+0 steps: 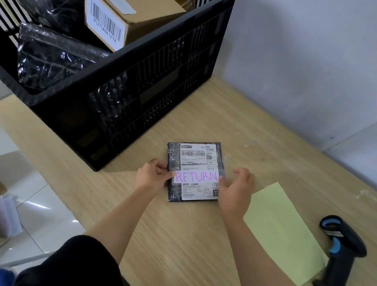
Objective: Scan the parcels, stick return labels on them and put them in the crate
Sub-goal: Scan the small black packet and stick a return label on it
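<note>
head | parcel [193, 170] flat on table [169, 233], centre frame, RETURN label [195, 177] across its face | left hand [153, 174] at parcel's 9 o'clock, fingers curled, pinching its edge | right hand [236, 189] at 3 o'clock, half-curled, cupping the other edge | crate [142, 87] at 11 o'clock, holding boxes and black bags | scanner [340, 249] at 4 o'clock

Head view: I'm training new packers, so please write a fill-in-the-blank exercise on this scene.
The white label on the flat black plastic-wrapped parcel reads ____ in pink letters.
The parcel lies on the light wooden ____, held by the left hand and right hand.
The black and blue handheld scanner lies to the parcel's ____.
Missing words: RETURN; table; right.
</note>
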Demonstrator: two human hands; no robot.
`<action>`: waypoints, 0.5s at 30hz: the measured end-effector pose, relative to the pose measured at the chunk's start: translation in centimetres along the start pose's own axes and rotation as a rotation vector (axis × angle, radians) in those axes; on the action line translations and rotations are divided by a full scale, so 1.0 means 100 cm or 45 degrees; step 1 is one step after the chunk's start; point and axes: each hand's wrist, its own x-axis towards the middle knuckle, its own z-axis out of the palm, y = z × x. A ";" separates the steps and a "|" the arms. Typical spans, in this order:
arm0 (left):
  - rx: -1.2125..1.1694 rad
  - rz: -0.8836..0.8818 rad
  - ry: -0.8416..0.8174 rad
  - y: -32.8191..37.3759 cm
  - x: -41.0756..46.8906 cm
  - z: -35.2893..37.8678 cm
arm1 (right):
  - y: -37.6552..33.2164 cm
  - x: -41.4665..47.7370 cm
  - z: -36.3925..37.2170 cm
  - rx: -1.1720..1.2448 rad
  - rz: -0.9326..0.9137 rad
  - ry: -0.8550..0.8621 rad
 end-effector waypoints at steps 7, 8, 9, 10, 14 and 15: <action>0.120 0.138 0.128 -0.006 -0.008 0.010 | -0.005 -0.034 0.021 -0.241 -0.659 -0.397; 0.117 0.155 0.142 -0.006 -0.010 0.011 | -0.001 -0.032 0.021 -0.236 -0.677 -0.395; 0.108 0.168 0.159 -0.008 -0.011 0.013 | 0.003 -0.030 0.019 -0.238 -0.674 -0.403; 0.094 0.172 0.177 -0.009 -0.012 0.015 | 0.007 -0.026 0.017 -0.244 -0.638 -0.423; 0.026 0.151 0.235 -0.012 -0.016 0.020 | 0.016 -0.022 0.014 -0.222 -0.456 -0.489; 0.012 0.152 0.249 -0.012 -0.017 0.020 | 0.016 -0.023 0.015 -0.224 -0.435 -0.495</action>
